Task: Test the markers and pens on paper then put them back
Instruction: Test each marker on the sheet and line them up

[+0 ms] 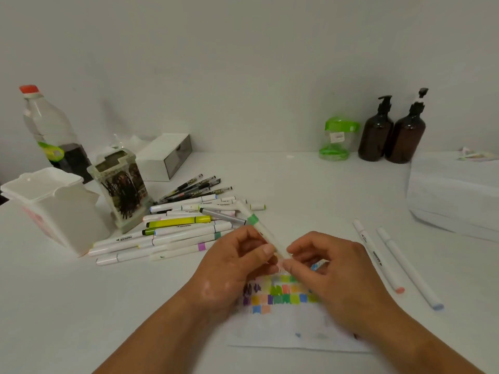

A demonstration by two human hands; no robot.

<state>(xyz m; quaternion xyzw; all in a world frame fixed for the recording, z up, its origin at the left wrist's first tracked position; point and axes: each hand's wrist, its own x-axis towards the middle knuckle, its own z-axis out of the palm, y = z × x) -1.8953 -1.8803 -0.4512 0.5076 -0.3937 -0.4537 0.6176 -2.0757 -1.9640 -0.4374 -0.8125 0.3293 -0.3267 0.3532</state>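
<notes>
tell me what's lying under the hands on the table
A white paper with rows of colour swatches lies under the left hand and right hand, both pinching a marker. The hands cover part of the swatches.

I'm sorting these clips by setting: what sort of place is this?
Probably a home or office desk against a plain wall: a pile of markers, a swatch-covered paper and brown pump bottles share it.

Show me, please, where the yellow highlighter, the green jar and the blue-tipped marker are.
yellow highlighter (178, 222), head view, middle of its barrel.
green jar (337, 137), head view, on its label.
blue-tipped marker (409, 268), head view, middle of its white barrel.
</notes>
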